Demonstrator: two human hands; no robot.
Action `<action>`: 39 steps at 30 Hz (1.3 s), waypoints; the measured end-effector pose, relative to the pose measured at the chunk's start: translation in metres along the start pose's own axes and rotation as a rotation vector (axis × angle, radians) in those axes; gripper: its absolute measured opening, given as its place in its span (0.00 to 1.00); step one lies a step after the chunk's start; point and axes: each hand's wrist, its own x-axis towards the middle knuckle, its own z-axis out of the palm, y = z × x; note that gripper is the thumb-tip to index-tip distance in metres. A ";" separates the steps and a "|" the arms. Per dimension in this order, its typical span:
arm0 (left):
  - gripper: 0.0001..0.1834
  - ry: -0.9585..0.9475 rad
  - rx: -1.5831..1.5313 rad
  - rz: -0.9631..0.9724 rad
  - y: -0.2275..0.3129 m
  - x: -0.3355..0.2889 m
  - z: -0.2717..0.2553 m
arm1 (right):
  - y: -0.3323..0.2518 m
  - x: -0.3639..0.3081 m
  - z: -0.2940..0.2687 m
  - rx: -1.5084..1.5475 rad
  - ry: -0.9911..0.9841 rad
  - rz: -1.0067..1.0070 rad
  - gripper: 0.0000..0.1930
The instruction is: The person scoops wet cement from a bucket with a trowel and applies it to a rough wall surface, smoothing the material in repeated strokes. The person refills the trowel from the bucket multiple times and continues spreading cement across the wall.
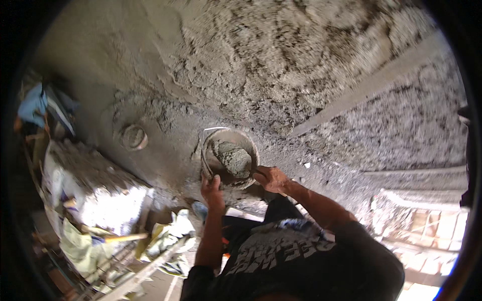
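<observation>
A round, mortar-caked bucket [205, 159] is in front of me at mid-picture, its thin wire handle against the left side. My left hand [213, 193] is closed on its near-left rim, thumb up. Inside lies a heap of wet grey mortar [235, 158]. At the right rim my right hand [270, 179] is wrapped round a short dark handle, apparently a trowel's. Its blade is not plain to see, being under or among the mortar.
Rough, mortar-covered wall [281, 60] rises ahead, with a slanting smooth band [371, 80] at the right. A small round pot-like thing [134, 137] sits on the ground at left. Pale sacks [170, 241] and wooden poles [135, 278] lie at lower left.
</observation>
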 end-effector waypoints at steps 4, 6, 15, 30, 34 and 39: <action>0.42 0.158 -0.199 -0.276 -0.072 0.012 -0.012 | 0.075 0.004 0.005 0.039 -0.139 0.293 0.19; 0.39 0.190 -0.001 -0.178 -0.121 0.021 -0.029 | 0.131 0.011 0.020 -0.010 -0.169 0.350 0.19; 0.27 0.434 -0.172 -0.216 -0.278 0.030 -0.117 | 0.375 0.077 0.178 -0.265 -0.181 0.199 0.11; 0.35 0.678 -0.049 -0.430 -0.292 0.026 -0.133 | 0.434 0.190 0.083 0.197 -0.386 0.481 0.08; 0.36 0.470 -0.229 -0.389 -0.250 0.028 -0.096 | 0.348 0.120 -0.023 -0.391 -0.535 0.017 0.07; 0.28 0.264 -0.307 -0.462 -0.133 0.035 -0.050 | 0.189 0.035 -0.077 -0.263 -0.372 0.226 0.09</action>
